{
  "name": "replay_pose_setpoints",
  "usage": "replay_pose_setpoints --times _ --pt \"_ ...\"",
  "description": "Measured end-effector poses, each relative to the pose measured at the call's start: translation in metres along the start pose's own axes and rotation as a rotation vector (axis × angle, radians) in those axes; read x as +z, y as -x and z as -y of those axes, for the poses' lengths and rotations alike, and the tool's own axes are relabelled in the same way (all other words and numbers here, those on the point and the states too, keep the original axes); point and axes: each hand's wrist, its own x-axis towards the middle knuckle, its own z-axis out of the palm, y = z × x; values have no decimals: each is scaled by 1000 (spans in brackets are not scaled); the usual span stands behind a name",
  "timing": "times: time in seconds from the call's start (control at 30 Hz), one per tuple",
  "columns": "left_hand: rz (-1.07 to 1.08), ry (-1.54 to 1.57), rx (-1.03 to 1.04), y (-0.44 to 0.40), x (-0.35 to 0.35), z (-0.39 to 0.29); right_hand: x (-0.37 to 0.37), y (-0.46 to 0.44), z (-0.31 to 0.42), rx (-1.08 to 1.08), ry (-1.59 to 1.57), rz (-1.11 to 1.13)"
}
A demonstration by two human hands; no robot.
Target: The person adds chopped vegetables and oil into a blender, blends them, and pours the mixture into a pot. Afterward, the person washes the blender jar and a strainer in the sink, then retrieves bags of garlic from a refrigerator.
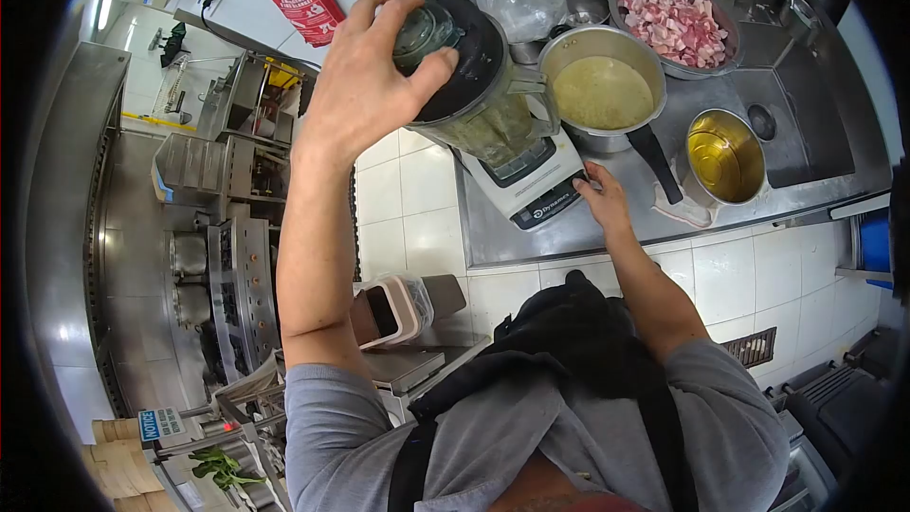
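At the near edge of the desk (500, 248), touches the blender (498, 128) low on its base (538, 178) with the right grip (607, 204), with fingers partly curled; cannot tell if pinching anything there or merely resting. Farther up, holds the lid (479, 49) with the left grip (365, 76), with thumb and fingers spread about the cap (427, 38), so has the blender's long axis running from base, beside the nearer right grip, up to lid under the left. Has a pot (657, 62) just right of the blender and a bowl (697, 71) of meat (678, 28) beyond.
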Motion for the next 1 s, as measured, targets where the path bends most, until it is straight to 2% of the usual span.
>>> replay_pose_setpoints --times 0.07,0.13,0.27,0.37,0.43,0.5,0.57,0.67,1.0 --pt "19 29 16 0 5 -1 1 0 1 12 -16 9" --pt "1 -120 100 1 18 -5 0 0 0 38 -7 8" --pt "5 -184 141 -3 19 1 -2 -3 -4 51 46 15" --pt "39 -46 106 -5 16 7 -4 0 -14 24 -1 41" --pt "-27 8 55 -6 18 7 -6 4 -11 4 -43 39" --pt "-82 -58 111 -4 18 7 -5 4 -17 3 -28 44" --pt "31 77 7 -6 8 0 -4 1 -22 2 -20 43" --pt "68 149 27 -7 8 4 -6 3 -16 20 3 47" --pt "33 151 46 -3 18 9 -1 5 -9 38 20 10"
